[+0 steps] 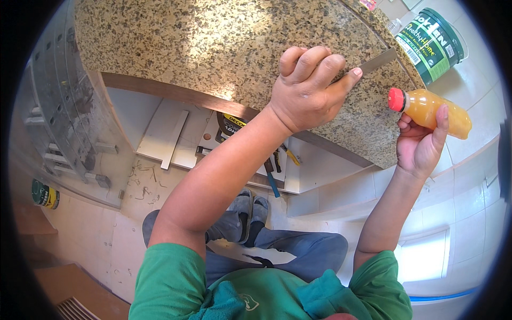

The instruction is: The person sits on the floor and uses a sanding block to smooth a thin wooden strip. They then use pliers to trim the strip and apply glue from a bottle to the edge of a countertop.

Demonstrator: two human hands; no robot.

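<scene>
My left hand (312, 88) is closed over the speckled granite countertop (229, 48). A flat grey scraper blade (380, 61) sticks out from under its index finger, pointing to the far right. The fist hides whatever handle the blade has. Off the counter's right edge, my right hand (418, 144) grips a small clear plastic bottle (437, 111) of orange liquid. The bottle is tilted nearly flat, its red cap (396, 100) on and turned toward the counter.
A green paint bucket (431, 45) stands beyond the counter's right end. Below the counter, an open cabinet holds a dark tub (229, 125) and several tools, one a blue-handled tool (273, 184). A dusty ladder (64, 106) leans at left, near a small green can (45, 194).
</scene>
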